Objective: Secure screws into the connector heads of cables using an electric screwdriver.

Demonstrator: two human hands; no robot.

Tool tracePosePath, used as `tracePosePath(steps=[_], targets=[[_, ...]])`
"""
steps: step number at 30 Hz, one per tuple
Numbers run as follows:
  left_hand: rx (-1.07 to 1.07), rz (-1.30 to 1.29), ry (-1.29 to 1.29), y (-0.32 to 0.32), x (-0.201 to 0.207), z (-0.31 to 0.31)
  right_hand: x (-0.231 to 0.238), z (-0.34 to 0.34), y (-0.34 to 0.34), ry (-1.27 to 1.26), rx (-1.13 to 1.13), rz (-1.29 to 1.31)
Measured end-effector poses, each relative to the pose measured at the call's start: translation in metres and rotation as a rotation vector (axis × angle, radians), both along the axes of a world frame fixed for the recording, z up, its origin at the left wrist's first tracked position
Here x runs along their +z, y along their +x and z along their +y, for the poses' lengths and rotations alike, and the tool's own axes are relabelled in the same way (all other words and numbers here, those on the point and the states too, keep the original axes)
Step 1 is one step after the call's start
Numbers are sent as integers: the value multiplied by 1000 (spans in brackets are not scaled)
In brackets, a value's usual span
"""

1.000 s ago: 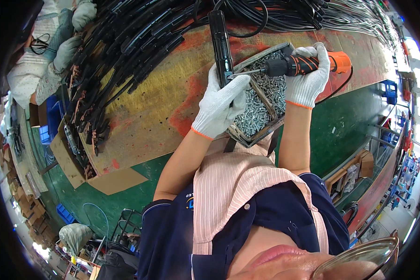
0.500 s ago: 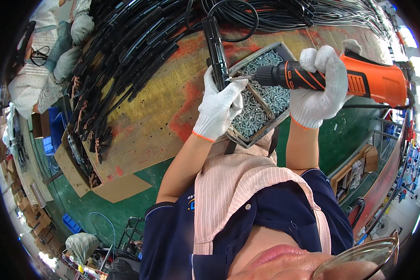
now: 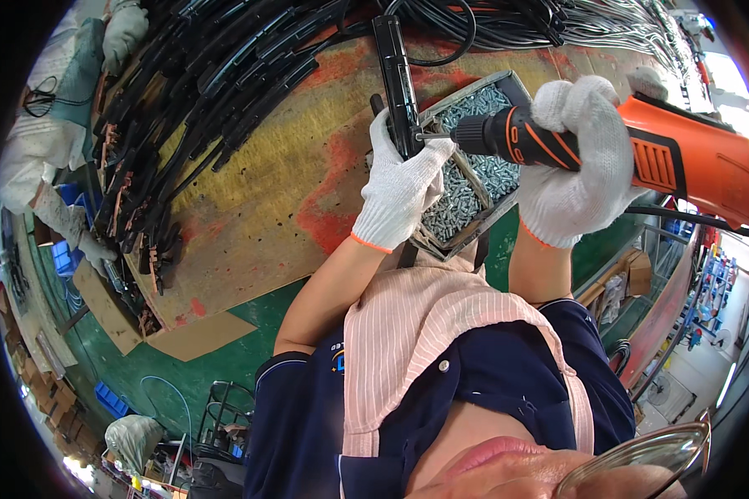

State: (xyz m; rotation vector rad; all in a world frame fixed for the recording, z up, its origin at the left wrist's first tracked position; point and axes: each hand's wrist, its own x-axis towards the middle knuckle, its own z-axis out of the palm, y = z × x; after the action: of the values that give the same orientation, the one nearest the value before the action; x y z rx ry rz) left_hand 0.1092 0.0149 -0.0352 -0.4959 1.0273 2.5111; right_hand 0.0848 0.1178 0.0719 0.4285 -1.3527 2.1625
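Observation:
In a white knitted glove, my left hand [image 3: 398, 187] is closed around the lower end of a long, narrow black plastic housing [image 3: 398, 83], which stands tilted above the table. My right hand [image 3: 591, 158], gloved the same way, grips an orange and black electric screwdriver [image 3: 699, 158] held level. Its thin bit reaches the side of the housing beside my left thumb; a small bright spot shows there, though whether a screw sits on the tip is hard to make out. Beneath both hands lies a divided tray [image 3: 514, 87] of loose silver screws [image 3: 458, 204].
Many similar black housings [image 3: 250, 75] lie in rows across the left of the worn table [image 3: 250, 241]. Black and grey cables [image 3: 607, 29] are bundled along the far side. At the left edge a co-worker's gloved hand [image 3: 125, 33] shows. A cardboard flap [image 3: 204, 337] sticks out at the near-left corner.
The screwdriver and my right hand have shifted slightly right and nearer. My left hand and the housing have moved a little right. One co-worker's hand has dropped toward the table's left edge.

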Motion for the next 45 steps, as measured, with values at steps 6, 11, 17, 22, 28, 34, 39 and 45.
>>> tracePosePath(steps=[6, 11, 17, 22, 28, 34, 39, 45], targets=[[18, 15, 28, 4, -4, -1, -3, -6, 0, 66, -101, -80], [10, 38, -5, 1, -7, -4, -2, -3, -6, 112, -97, -43], [-9, 62, -34, -5, 0, -2, 6, 0, -1, 61, -52, -92], [64, 36, -186, 10, 20, -9, -5, 41, 12, -27, -89, 60], [451, 604, -43, 8, 118, -16, -17, 134, 47, -555, -205, 184], [551, 605, -117, -132, 160, 96, -11, 133, 56, -574, -462, -5], [-101, 712, -660, -207, 150, 151, -32, 153, 70, -595, -463, -17], [-421, 1366, -1679, -228, 94, 142, -8, 149, 73, -521, -579, -175]])
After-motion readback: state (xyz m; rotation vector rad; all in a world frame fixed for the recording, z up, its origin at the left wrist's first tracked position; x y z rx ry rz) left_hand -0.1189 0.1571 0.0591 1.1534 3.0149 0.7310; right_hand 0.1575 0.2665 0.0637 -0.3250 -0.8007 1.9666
